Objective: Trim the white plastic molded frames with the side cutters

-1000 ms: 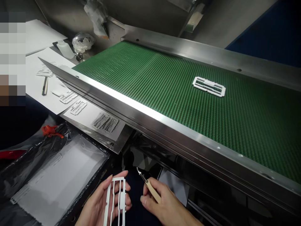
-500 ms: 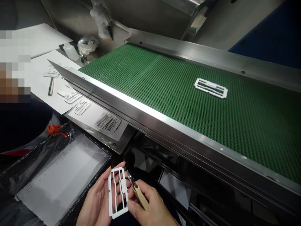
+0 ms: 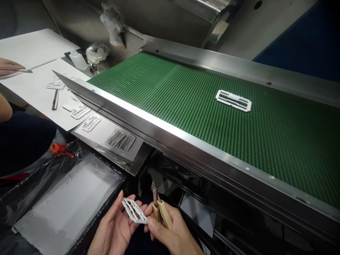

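My left hand holds a white slotted plastic frame along its edge, low in the head view. In my right hand is a pair of nippers with beige handles and metal jaws pointing up. The right thumb and a finger also pinch the near right corner of that frame. The frame lies tilted, so its bars look foreshortened. Beyond my hands, a similar white frame rests on the green conveyor belt.
A metal rail edges the belt. White sheets at left carry more frames and a pale-handled tool. A co-worker's hand holds a thin tool there. A plastic-wrapped stack and an orange tool are nearer.
The frame in my hands has been tipped from nearly upright to a flatter slant. The nippers have swung more upright, their handles now visibly spread. A co-worker's hand is now visible at left.
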The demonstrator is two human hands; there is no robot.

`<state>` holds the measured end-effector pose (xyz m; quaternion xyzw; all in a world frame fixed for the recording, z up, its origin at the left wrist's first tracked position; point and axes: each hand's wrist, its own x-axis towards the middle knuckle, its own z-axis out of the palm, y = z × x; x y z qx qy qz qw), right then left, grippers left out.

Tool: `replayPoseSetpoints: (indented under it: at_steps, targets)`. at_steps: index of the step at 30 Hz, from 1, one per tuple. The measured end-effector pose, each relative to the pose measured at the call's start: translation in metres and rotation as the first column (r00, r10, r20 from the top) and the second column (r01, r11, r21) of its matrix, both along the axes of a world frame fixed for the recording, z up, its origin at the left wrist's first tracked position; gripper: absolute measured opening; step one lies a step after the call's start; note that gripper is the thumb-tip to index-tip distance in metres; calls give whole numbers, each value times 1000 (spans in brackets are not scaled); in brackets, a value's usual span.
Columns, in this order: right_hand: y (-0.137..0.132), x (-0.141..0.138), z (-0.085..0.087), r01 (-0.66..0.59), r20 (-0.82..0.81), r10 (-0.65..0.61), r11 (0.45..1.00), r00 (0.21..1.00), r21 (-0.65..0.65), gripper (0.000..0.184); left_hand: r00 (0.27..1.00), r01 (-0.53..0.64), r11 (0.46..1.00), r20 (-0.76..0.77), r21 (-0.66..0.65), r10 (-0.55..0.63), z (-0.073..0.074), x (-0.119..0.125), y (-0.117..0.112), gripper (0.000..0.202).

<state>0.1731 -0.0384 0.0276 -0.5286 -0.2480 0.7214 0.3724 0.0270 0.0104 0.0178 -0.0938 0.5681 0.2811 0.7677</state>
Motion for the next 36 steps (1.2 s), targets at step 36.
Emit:
replayPoseSetpoints:
  at_steps: [36]
  targets:
    - [-11, 14, 10, -377, 471, 348, 925, 811, -35, 51, 844, 476, 719, -492, 506, -213, -11, -14, -18, 37]
